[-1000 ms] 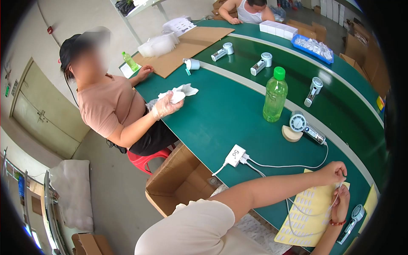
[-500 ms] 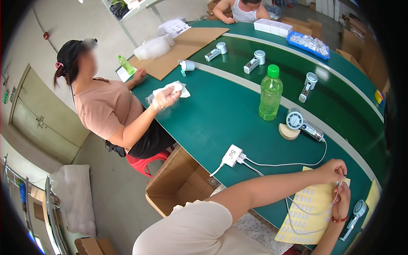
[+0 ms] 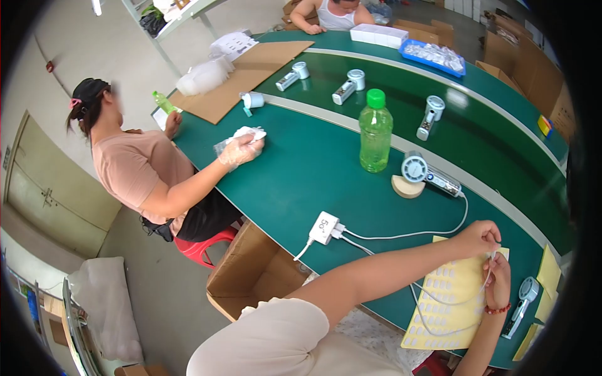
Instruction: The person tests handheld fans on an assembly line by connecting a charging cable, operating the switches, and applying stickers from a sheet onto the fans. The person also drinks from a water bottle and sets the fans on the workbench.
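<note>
My left hand (image 3: 478,239) is closed in a pinch at the end of a thin white cable (image 3: 449,303), above the far edge of a yellow sheet of small white labels (image 3: 439,319). Just below it, my right hand (image 3: 498,276), with a red bead bracelet at the wrist, has its fingers closed around the same cable. The cable loops over the sheet. A white charger block (image 3: 324,227) lies left of my forearm. From it another cable runs to a light-blue handheld fan (image 3: 443,180) beside a round beige pad (image 3: 406,187). A similar fan (image 3: 522,306) lies right of my right wrist.
A green bottle (image 3: 375,131) stands beyond the charger. More fans (image 3: 431,118) lie on the dark green strip. A co-worker at left holds white material in a gloved hand (image 3: 240,151). Another person sits at the back, near a blue tray (image 3: 433,56). An open carton (image 3: 251,276) stands below the table edge.
The whole view has shifted, with the scene sliding left. The left co-worker's head has turned away and their far hand is now beside a small green bottle. My hands keep nearly the same pose.
</note>
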The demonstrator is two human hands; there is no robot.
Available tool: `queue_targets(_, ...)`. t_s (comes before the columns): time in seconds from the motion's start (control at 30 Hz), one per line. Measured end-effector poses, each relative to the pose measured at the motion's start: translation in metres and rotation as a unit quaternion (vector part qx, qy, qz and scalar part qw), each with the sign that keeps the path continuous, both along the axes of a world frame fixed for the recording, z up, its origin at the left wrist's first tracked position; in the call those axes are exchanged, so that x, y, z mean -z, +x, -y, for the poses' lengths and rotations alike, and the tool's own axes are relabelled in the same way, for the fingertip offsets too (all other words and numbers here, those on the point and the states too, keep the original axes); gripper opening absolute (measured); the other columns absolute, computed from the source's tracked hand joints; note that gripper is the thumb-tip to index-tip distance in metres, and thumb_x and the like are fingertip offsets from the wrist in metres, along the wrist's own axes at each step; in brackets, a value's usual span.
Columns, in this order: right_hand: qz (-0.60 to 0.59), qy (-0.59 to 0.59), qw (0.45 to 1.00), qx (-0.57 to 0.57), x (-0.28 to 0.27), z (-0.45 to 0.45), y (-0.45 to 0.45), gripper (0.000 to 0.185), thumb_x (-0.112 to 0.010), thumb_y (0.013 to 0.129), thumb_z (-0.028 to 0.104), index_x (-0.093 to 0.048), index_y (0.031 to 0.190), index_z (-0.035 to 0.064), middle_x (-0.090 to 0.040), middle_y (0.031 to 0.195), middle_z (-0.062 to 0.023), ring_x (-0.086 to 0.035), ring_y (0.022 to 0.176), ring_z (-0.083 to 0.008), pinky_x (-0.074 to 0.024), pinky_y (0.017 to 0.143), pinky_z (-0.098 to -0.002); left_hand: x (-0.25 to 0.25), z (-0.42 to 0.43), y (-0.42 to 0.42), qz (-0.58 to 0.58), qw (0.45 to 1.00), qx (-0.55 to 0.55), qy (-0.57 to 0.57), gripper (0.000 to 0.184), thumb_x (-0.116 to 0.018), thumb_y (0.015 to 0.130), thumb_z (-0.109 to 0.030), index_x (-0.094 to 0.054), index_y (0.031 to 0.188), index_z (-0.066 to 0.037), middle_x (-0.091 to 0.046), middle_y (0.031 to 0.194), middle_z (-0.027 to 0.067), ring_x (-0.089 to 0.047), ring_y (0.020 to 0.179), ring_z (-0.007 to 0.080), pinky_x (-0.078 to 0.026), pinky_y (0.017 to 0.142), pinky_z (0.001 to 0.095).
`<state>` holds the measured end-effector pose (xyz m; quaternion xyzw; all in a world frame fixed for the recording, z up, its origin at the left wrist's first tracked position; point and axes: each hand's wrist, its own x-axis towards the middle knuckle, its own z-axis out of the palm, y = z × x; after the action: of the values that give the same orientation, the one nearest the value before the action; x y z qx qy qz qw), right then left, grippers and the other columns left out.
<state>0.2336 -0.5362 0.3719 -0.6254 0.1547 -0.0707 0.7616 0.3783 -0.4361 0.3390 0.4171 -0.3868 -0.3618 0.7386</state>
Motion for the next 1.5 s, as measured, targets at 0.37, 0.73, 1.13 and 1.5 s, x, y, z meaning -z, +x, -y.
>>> queue_targets(0.37,-0.056,-0.012,0.998,-0.022,-0.008,0.005,-0.002,0.015,-0.06,0.081,0.013,-0.058,0.092,0.0025,-0.057,0.076,0.0005,-0.042,0.056,-0.0032,-0.0313,0.048,-0.018,-0.009,-0.009,0.0,0.046,0.994,0.057,0.079,0.023,-0.062,0.083,-0.008,-0.055,0.104,-0.001,-0.061,0.088,0.0049,-0.058,0.082,0.0096,-0.047,0.074,0.0247)
queue_targets(0.73,-0.053,-0.05,0.997,-0.011,-0.002,0.001,-0.001,0.011,-0.056,0.083,0.01,-0.052,0.09,0.0034,-0.059,0.079,-0.0008,-0.046,0.058,-0.0032,-0.0353,0.049,-0.0179,-0.01,-0.009,-0.008,0.082,0.989,-0.008,0.121,0.018,-0.061,0.086,-0.007,-0.055,0.101,0.0,-0.062,0.085,0.0045,-0.058,0.079,0.0083,-0.047,0.07,0.0219)
queue_targets(1.13,-0.004,-0.276,0.961,0.004,0.023,-0.004,0.0,0.008,-0.059,0.084,0.006,-0.054,0.087,0.001,-0.06,0.079,-0.002,-0.056,0.071,-0.0081,-0.0454,0.063,-0.0227,0.0,-0.003,-0.006,0.045,0.983,-0.146,0.098,0.014,-0.065,0.083,-0.009,-0.056,0.092,-0.001,-0.061,0.076,0.0019,-0.055,0.068,0.0057,-0.043,0.062,0.0192)
queue_targets(1.5,0.004,-0.561,0.826,0.05,-0.118,-0.007,0.047,0.018,-0.063,0.081,0.013,-0.055,0.093,0.0023,-0.062,0.084,-0.0115,-0.06,0.065,-0.0212,-0.0472,0.061,-0.0328,-0.006,-0.01,-0.008,0.175,0.953,-0.216,0.118,0.012,-0.061,0.082,-0.011,-0.058,0.091,-0.004,-0.054,0.064,0.0002,-0.05,0.059,0.0094,-0.042,0.055,0.0253)
